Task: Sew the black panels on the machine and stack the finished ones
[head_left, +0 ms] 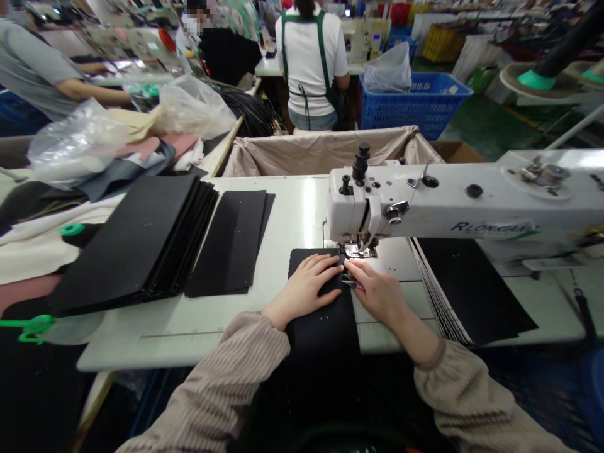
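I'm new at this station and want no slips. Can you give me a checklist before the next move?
1. Left hand flat on the black panel: ok.
2. Right hand well clear of the sewing machine needle area: not ok, fingertips look close.
3. Metal tool laid aside: not ok, it's at the right hand, seemingly held.
4. Needle height: cannot tell, too small.
5. Black stack apart from the panel: ok.

the right hand [380, 294] partly hides the metal snips [349, 281]
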{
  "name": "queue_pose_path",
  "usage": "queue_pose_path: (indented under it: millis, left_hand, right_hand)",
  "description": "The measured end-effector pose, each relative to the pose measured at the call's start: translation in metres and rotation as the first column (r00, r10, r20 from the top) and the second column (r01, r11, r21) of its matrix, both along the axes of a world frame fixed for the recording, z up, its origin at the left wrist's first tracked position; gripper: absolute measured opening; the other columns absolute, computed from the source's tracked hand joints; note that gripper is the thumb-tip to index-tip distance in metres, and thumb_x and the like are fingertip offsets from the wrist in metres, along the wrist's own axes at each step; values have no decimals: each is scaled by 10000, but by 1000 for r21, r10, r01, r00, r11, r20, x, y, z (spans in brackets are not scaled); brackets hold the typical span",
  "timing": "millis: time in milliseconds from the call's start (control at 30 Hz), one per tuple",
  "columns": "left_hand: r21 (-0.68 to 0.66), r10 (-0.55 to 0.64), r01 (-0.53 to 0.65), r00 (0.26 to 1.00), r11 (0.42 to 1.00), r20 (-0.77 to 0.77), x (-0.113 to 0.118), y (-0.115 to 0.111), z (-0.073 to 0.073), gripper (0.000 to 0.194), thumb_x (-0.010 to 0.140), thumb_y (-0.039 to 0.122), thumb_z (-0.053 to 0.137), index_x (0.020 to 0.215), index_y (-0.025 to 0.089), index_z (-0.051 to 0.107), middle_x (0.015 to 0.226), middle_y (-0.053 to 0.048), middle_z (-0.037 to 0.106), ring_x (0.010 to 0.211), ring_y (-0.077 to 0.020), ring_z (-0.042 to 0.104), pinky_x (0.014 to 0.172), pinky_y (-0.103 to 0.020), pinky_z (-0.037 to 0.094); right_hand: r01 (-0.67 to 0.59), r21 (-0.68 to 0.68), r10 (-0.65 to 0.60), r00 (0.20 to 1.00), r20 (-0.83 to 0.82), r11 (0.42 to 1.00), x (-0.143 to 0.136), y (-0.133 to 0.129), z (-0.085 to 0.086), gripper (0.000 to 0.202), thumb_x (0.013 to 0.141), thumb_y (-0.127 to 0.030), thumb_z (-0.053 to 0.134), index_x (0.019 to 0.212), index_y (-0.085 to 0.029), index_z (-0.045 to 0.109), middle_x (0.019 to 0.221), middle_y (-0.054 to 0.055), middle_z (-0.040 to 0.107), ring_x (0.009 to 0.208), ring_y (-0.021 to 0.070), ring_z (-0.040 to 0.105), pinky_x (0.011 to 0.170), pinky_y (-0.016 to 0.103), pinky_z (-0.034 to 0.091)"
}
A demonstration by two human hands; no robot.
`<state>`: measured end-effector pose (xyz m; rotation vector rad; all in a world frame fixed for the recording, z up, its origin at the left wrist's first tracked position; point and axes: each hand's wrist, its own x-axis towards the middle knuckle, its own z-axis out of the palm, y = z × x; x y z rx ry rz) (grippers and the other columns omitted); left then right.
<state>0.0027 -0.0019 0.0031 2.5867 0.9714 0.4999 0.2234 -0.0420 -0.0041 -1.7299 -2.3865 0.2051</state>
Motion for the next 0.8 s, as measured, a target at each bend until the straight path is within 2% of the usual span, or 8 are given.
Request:
queue_pose_path:
  millis: [167, 800]
  left_hand:
    - [13, -2, 2, 1000, 1000, -3, -1, -1, 3, 380, 939, 341, 567, 1312, 272, 578, 1368, -66, 555, 1269, -261, 483, 1082, -456, 375]
    - [33, 14, -13, 1000, 999, -24, 0, -1, 0, 363, 960, 308, 536, 1320, 276, 571, 1377, -56, 546, 1270, -247, 467, 1054, -438, 373]
  right_hand:
    - [3, 6, -3, 1000, -8, 1000, 1, 0, -1, 494, 946, -267, 449, 1440, -283, 467, 1458, 27, 516, 1068, 204, 646, 783, 304, 535]
    - [7, 17, -7, 1000, -9, 1000, 1, 0, -1, 466, 957, -285, 445, 1421, -289, 493, 1443, 35, 529, 1021, 200, 659, 772, 305, 529]
